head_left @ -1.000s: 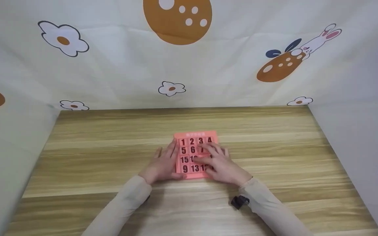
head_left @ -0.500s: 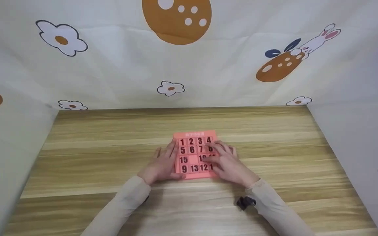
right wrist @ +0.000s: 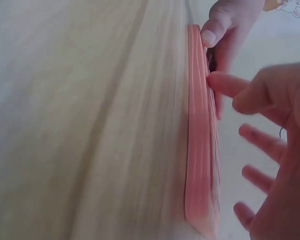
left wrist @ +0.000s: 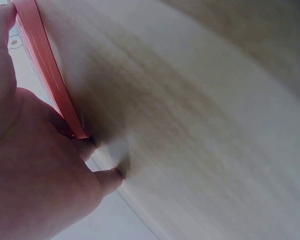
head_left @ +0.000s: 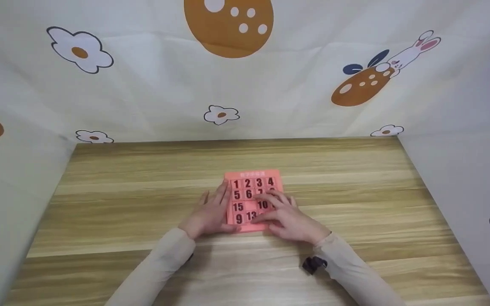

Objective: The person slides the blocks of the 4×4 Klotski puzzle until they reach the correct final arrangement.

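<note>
A pink number slide puzzle (head_left: 250,174) lies flat on the table in the head view, black digits on its tiles. A gap in its third row sits between tile 15 (head_left: 238,207) and tile 10 (head_left: 262,205). My left hand (head_left: 212,212) holds the puzzle's left side, thumb at the near left corner. In the left wrist view, two fingertips reach down beside the pink edge (left wrist: 52,75). My right hand (head_left: 295,221) is over the right part, covering several tiles. Its index finger (right wrist: 227,84) touches the tile face near the 13; the other fingers are spread above the puzzle.
The wood-grain table (head_left: 143,170) extends around the puzzle. Printed cloth walls (head_left: 155,85) stand at the back and both sides. A black device (head_left: 314,264) sits at the right wrist.
Tile 10 slid right, so the third-row gap moved into the second column. My right hand went right with it, then back left and nearer. My left hand stayed put.
</note>
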The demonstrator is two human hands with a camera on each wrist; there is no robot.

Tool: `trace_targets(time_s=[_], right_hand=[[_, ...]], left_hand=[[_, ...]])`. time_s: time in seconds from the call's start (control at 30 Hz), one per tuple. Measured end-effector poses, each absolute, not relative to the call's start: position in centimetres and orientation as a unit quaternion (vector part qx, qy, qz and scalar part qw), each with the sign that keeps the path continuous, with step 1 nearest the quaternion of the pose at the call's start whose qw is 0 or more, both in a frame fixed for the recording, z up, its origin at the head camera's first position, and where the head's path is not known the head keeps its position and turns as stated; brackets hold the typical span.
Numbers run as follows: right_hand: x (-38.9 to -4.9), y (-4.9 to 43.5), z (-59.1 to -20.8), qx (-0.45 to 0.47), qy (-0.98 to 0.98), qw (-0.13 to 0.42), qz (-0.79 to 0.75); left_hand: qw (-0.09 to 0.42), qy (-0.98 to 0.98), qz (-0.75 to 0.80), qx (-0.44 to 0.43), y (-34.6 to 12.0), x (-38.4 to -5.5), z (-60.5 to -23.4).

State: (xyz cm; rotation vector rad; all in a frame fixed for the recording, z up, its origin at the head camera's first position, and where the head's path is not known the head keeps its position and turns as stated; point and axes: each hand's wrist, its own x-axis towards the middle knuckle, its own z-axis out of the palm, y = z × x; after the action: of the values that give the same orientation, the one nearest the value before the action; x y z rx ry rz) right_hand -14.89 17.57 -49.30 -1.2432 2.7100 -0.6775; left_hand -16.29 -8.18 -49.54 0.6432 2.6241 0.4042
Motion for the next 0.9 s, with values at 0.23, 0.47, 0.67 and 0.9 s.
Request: trace_targets(time_s=[0.23,0.47,0.67,0.9], right_hand=[[-14.9,16.5,-49.2,-0.396,0.898,0.04,-0.188],[-14.5,16.0,-49.2,-0.429,0.884,0.048,-0.179],[-14.7,15.6,-48.8,-0.378,0.905,-0.001,-0.197],[-15.0,14.4,-49.0,-0.404,0.898,0.028,-0.174]], left_hand=[[0.205,0.939,0.149,0.231,-8.2,-16.2,-49.5],[0.207,0.939,0.15,0.229,-8.1,-16.3,-49.5],[0.204,0.941,0.149,0.225,-8.1,-16.3,-49.6],[0.199,0.939,0.149,0.236,-8.2,-16.2,-49.4]])
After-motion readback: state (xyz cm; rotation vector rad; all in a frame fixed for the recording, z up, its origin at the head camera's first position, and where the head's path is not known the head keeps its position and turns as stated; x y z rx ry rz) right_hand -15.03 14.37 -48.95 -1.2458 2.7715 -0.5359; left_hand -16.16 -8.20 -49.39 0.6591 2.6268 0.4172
